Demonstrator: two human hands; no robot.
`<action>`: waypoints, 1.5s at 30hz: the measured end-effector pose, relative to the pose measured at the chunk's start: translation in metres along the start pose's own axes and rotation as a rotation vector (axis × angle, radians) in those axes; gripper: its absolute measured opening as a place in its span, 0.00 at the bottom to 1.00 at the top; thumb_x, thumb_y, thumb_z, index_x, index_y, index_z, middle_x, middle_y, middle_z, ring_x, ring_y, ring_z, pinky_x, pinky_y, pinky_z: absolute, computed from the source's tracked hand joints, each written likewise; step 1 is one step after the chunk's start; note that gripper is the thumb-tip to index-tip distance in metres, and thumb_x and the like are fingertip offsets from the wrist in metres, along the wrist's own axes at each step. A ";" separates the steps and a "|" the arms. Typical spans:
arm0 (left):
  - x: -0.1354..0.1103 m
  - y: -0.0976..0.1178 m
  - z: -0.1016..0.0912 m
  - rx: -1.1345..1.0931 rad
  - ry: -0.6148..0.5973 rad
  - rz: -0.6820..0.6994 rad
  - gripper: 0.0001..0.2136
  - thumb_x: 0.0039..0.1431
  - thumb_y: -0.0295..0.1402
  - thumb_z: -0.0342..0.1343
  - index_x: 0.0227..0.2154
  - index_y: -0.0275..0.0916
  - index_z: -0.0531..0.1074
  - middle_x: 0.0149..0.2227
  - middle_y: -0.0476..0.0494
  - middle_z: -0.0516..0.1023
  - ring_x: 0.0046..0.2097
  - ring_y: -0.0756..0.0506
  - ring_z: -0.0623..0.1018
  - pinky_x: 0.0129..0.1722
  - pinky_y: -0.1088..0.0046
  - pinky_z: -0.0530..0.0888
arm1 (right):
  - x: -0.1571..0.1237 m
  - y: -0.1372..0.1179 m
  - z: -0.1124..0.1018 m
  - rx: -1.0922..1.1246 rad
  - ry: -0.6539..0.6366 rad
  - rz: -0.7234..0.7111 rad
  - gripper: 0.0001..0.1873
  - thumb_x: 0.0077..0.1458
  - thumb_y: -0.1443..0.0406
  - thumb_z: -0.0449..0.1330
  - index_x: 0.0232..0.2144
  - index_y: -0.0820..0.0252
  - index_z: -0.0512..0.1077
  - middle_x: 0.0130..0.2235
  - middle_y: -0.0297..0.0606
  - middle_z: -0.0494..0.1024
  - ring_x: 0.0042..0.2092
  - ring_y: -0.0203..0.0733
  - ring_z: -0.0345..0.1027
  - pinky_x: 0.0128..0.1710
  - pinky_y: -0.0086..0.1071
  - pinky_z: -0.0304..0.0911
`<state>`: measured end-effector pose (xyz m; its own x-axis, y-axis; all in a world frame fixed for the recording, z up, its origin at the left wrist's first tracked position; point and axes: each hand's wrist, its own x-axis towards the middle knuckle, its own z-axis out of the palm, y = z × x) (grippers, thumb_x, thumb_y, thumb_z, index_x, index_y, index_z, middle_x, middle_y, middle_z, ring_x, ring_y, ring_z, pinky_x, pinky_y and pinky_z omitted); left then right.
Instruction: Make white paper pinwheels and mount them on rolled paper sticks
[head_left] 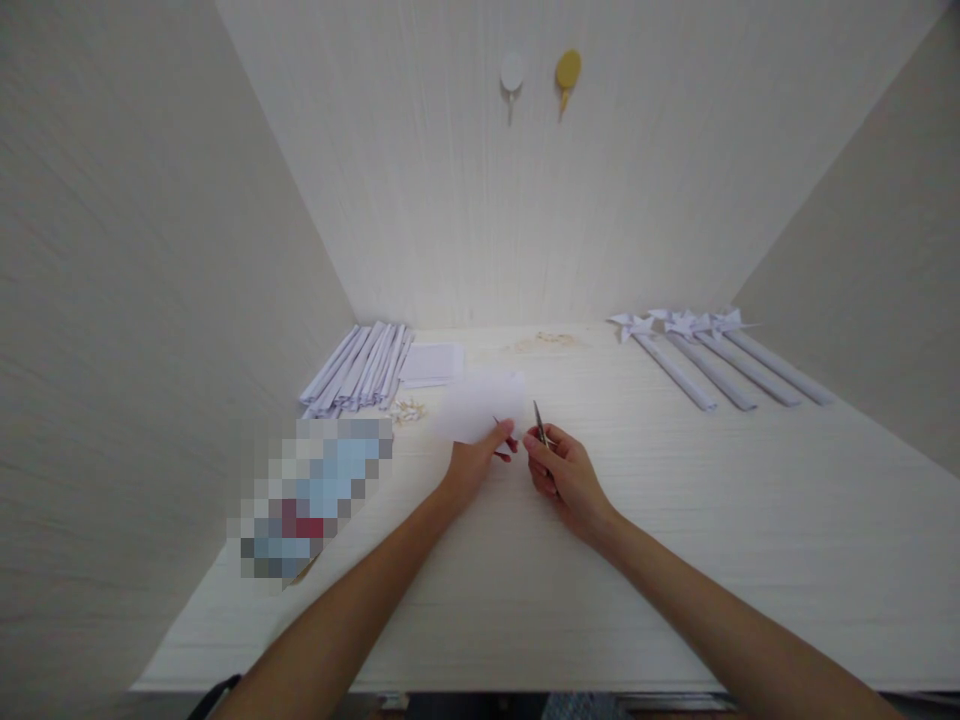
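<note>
My left hand (474,458) pinches the lower edge of a white paper sheet (480,404) and holds it just above the table. My right hand (561,472) is closed round small scissors (539,424), whose blades point up toward the sheet's right side. The two hands sit close together near the table's middle.
A bundle of rolled white paper sticks (360,366) lies at the back left, beside a stack of white sheets (430,363) and small pale bits (409,409). Several finished paper pinwheels (705,352) lie at the back right. A blurred-out object (311,495) sits at the left. Two wall hooks (540,75) hang above.
</note>
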<state>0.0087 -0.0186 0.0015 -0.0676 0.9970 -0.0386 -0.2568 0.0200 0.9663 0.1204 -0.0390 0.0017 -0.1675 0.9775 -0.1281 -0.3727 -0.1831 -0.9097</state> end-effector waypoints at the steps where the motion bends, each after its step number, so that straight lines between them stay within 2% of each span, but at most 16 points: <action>1: -0.002 0.001 0.001 0.027 -0.024 -0.007 0.08 0.39 0.35 0.58 0.14 0.36 0.68 0.15 0.50 0.69 0.20 0.52 0.69 0.18 0.79 0.66 | 0.000 0.000 0.000 -0.001 -0.002 -0.006 0.15 0.39 0.58 0.62 0.22 0.59 0.61 0.11 0.19 0.56 0.11 0.22 0.43 0.11 0.22 0.35; 6: -0.006 0.005 0.002 0.089 -0.076 -0.009 0.08 0.40 0.33 0.58 0.12 0.37 0.69 0.15 0.50 0.69 0.20 0.51 0.69 0.21 0.76 0.68 | 0.000 0.000 -0.001 -0.013 -0.035 -0.006 0.14 0.40 0.59 0.62 0.20 0.60 0.60 0.11 0.20 0.56 0.12 0.22 0.42 0.11 0.23 0.34; 10: 0.000 -0.002 -0.001 0.059 0.038 0.053 0.04 0.38 0.31 0.60 0.18 0.37 0.71 0.22 0.48 0.74 0.27 0.49 0.73 0.29 0.74 0.71 | 0.000 0.000 -0.001 0.000 -0.021 0.021 0.14 0.39 0.61 0.62 0.19 0.59 0.59 0.11 0.20 0.55 0.12 0.22 0.42 0.11 0.23 0.34; 14: 0.007 -0.007 -0.005 -0.062 0.130 0.069 0.07 0.37 0.32 0.61 0.22 0.36 0.71 0.28 0.46 0.76 0.32 0.48 0.75 0.34 0.72 0.71 | 0.001 0.000 -0.001 0.000 -0.002 0.009 0.13 0.39 0.62 0.61 0.19 0.59 0.58 0.11 0.20 0.56 0.11 0.22 0.43 0.11 0.23 0.34; 18: 0.009 -0.001 -0.006 -0.171 0.176 0.009 0.10 0.36 0.34 0.61 0.23 0.34 0.71 0.27 0.45 0.76 0.30 0.47 0.74 0.31 0.71 0.71 | 0.001 -0.001 -0.001 0.010 0.039 -0.013 0.14 0.38 0.63 0.62 0.18 0.59 0.57 0.11 0.20 0.56 0.11 0.22 0.43 0.11 0.23 0.33; 22: 0.009 0.004 -0.006 -0.240 0.177 -0.018 0.10 0.33 0.32 0.61 0.22 0.33 0.70 0.23 0.48 0.74 0.25 0.50 0.72 0.27 0.73 0.70 | 0.003 -0.001 -0.003 0.028 0.099 -0.041 0.13 0.37 0.64 0.62 0.18 0.59 0.59 0.11 0.20 0.55 0.12 0.22 0.42 0.11 0.22 0.34; 25: 0.010 0.004 -0.008 -0.274 0.124 -0.029 0.09 0.34 0.31 0.60 0.23 0.34 0.71 0.22 0.49 0.74 0.24 0.51 0.71 0.23 0.75 0.69 | 0.005 -0.001 -0.005 0.066 0.168 -0.074 0.12 0.36 0.65 0.62 0.20 0.59 0.60 0.11 0.20 0.54 0.12 0.22 0.42 0.11 0.22 0.35; 31: 0.007 0.003 -0.009 -0.225 -0.033 -0.101 0.07 0.32 0.30 0.61 0.17 0.33 0.71 0.19 0.48 0.72 0.21 0.52 0.69 0.19 0.78 0.66 | 0.008 -0.007 -0.011 0.266 0.225 -0.107 0.11 0.34 0.67 0.63 0.20 0.60 0.62 0.12 0.20 0.55 0.12 0.22 0.42 0.10 0.21 0.35; 35: 0.002 0.005 -0.006 -0.190 -0.195 -0.207 0.09 0.29 0.28 0.62 0.20 0.32 0.73 0.21 0.46 0.75 0.24 0.50 0.72 0.24 0.77 0.68 | 0.010 -0.011 -0.014 0.416 0.259 -0.079 0.10 0.32 0.69 0.62 0.18 0.60 0.61 0.10 0.19 0.54 0.11 0.21 0.41 0.09 0.20 0.36; 38: -0.002 0.005 -0.003 -0.204 -0.253 -0.226 0.14 0.27 0.25 0.63 0.25 0.34 0.73 0.25 0.47 0.76 0.28 0.50 0.73 0.29 0.76 0.70 | 0.011 -0.012 -0.015 0.448 0.233 -0.064 0.09 0.32 0.70 0.61 0.17 0.60 0.62 0.10 0.19 0.53 0.11 0.21 0.41 0.09 0.19 0.37; 41: 0.000 0.001 -0.003 -0.158 -0.213 -0.166 0.12 0.29 0.27 0.62 0.24 0.34 0.71 0.22 0.50 0.74 0.23 0.52 0.71 0.24 0.78 0.68 | 0.011 -0.011 -0.014 0.461 0.195 -0.051 0.10 0.34 0.68 0.62 0.18 0.61 0.62 0.11 0.20 0.55 0.11 0.21 0.42 0.09 0.18 0.37; 43: 0.003 -0.002 -0.003 -0.095 -0.128 -0.096 0.09 0.32 0.30 0.61 0.21 0.35 0.69 0.17 0.52 0.70 0.18 0.54 0.67 0.16 0.80 0.63 | 0.011 -0.011 -0.013 0.464 0.174 -0.042 0.12 0.36 0.64 0.63 0.18 0.61 0.61 0.11 0.20 0.55 0.11 0.21 0.41 0.08 0.18 0.36; 45: 0.006 -0.004 -0.003 -0.058 -0.024 -0.022 0.09 0.35 0.33 0.60 0.19 0.35 0.67 0.15 0.54 0.67 0.16 0.55 0.64 0.13 0.80 0.58 | 0.010 -0.010 -0.012 0.436 0.168 -0.036 0.14 0.37 0.61 0.63 0.18 0.61 0.61 0.10 0.19 0.53 0.11 0.21 0.39 0.08 0.19 0.35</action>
<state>0.0061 -0.0133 -0.0038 -0.0388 0.9978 -0.0533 -0.3136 0.0385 0.9488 0.1338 -0.0264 0.0051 -0.0108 0.9808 -0.1949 -0.7305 -0.1409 -0.6683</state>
